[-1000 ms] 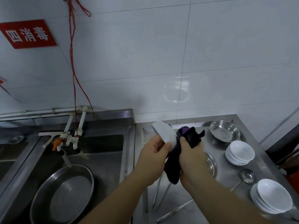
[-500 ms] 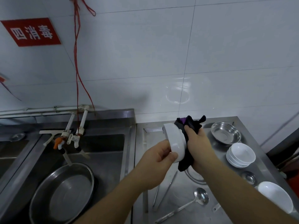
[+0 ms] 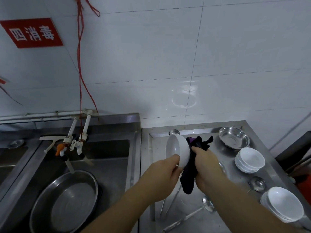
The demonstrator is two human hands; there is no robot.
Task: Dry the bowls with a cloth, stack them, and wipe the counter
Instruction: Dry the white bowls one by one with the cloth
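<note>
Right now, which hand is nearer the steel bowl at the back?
Right. The right hand holds the cloth just left of the steel bowl; the left hand sits farther left, gripping the white bowl.

White tiled wall (image 3: 151, 56), steel sink (image 3: 107, 158)

Bare surface (image 3: 190, 214) lies toward the front-left corner; ladles (image 3: 190, 216) cross it, bowl stacks (image 3: 249, 159) line the right edge, a steel basin (image 3: 234, 137) fills the back-right corner
</note>
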